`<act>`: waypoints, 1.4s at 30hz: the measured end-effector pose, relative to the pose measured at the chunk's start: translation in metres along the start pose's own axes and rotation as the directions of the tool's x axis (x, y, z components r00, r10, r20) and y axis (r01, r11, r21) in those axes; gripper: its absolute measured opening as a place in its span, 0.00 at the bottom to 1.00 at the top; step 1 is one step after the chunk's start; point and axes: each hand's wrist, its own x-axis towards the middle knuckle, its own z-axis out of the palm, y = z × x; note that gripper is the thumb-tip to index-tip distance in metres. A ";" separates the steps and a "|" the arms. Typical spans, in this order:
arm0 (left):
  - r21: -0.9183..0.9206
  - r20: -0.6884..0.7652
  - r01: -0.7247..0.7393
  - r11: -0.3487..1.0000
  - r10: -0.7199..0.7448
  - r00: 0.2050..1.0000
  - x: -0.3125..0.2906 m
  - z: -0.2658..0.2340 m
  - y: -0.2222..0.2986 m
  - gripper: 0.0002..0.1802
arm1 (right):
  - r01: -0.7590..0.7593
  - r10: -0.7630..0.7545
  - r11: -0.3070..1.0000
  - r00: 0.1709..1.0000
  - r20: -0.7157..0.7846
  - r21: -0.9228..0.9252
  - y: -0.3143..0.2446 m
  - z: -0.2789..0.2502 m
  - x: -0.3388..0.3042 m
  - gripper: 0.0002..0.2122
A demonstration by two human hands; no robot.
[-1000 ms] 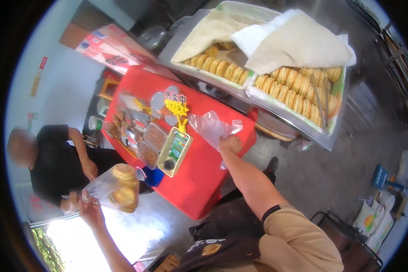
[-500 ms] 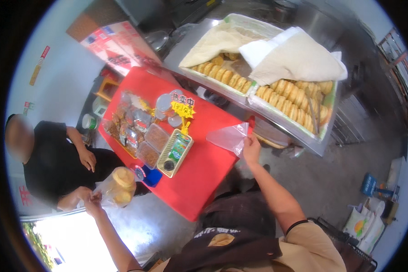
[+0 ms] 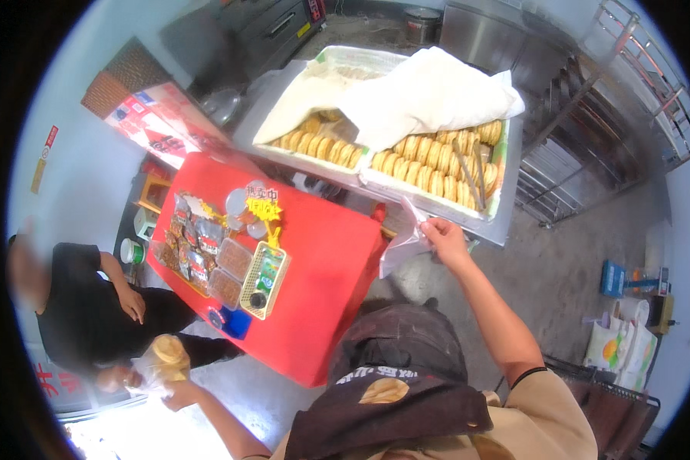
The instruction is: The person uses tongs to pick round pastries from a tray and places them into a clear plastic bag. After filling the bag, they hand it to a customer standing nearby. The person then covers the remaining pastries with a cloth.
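Observation:
My left hand (image 3: 181, 393) is at a clear plastic bag of round flatbreads (image 3: 169, 351), its fingers closed at the bag's lower edge and partly hidden. Another person's hand (image 3: 118, 379) touches the same bag from the left. A thin clear plastic bag (image 3: 403, 244) hangs from the pinched fingers of my right hand (image 3: 445, 236); it looks flat, with nothing seen inside. That hand is beside the right end of the red table (image 3: 326, 253), just below the white-edged tray (image 3: 429, 198) of flatbreads.
Cloths (image 3: 429, 96) partly cover rows of flatbreads (image 3: 418, 165); metal tongs (image 3: 471, 176) lie on them. The table bears packaged snacks (image 3: 195, 241), clear tubs (image 3: 234, 258) and a cream basket (image 3: 262, 284). A person in black (image 3: 84, 307) stands at left; a metal rack (image 3: 583, 130) is far right.
The bag of flatbreads has moved left and down, with the other person's hand at it. My right hand has moved slightly right with the thin bag. The view has shifted.

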 end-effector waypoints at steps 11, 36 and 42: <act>-0.575 0.706 0.504 0.644 0.702 -0.091 -0.406 -0.187 0.408 0.22 | -0.258 0.048 0.860 0.900 0.434 0.440 -0.065 -0.046 -0.027 0.07; 0.231 0.926 0.966 0.118 0.279 -0.255 -0.299 -0.078 0.349 0.14 | 0.525 -0.513 0.423 0.811 0.283 -0.739 -0.038 0.045 0.018 0.20; 0.260 0.856 0.962 0.084 0.441 -0.270 -0.213 -0.007 0.275 0.11 | 0.791 -0.772 0.290 0.526 0.356 -0.539 -0.066 0.181 -0.004 0.17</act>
